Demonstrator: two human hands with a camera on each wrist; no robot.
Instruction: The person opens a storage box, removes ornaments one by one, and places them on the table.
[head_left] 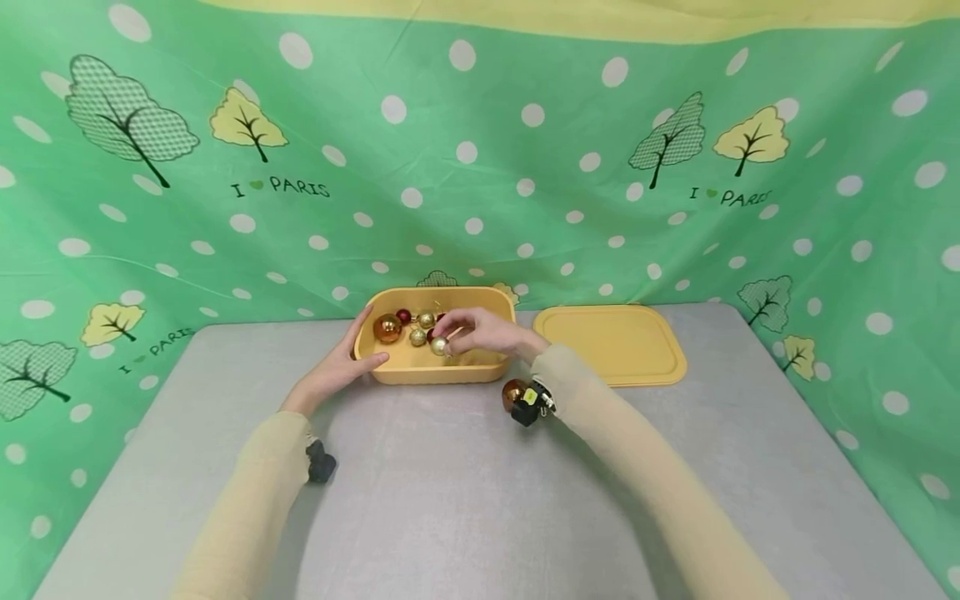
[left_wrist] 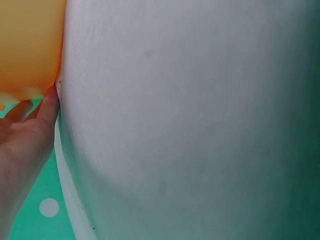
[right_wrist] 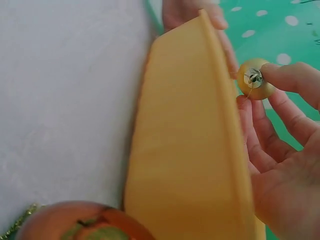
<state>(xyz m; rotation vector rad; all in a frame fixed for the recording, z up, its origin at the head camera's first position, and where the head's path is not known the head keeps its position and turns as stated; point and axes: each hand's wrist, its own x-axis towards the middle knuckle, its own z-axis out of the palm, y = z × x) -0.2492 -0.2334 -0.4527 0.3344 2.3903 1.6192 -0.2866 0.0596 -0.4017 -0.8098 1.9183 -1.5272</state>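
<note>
Pinching the gold ball (head_left: 439,346) between thumb and finger, its cap (right_wrist: 253,78) facing the wrist (head_left: 531,343), the right hand (head_left: 483,328) is holding it over the box (head_left: 442,377), which is stretching left-to-right; the outspread left hand (head_left: 339,367) is touching the box.

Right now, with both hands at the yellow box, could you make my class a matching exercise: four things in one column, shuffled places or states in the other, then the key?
Things
1. left hand
2. right hand
3. yellow lid
4. green cloth

Places or states
A. flat on the table, right of the yellow box
B. pinching a gold ball
C. hanging behind the table
D. touching the box's left end

Pairs: 1-D; 2-B; 3-A; 4-C
</note>
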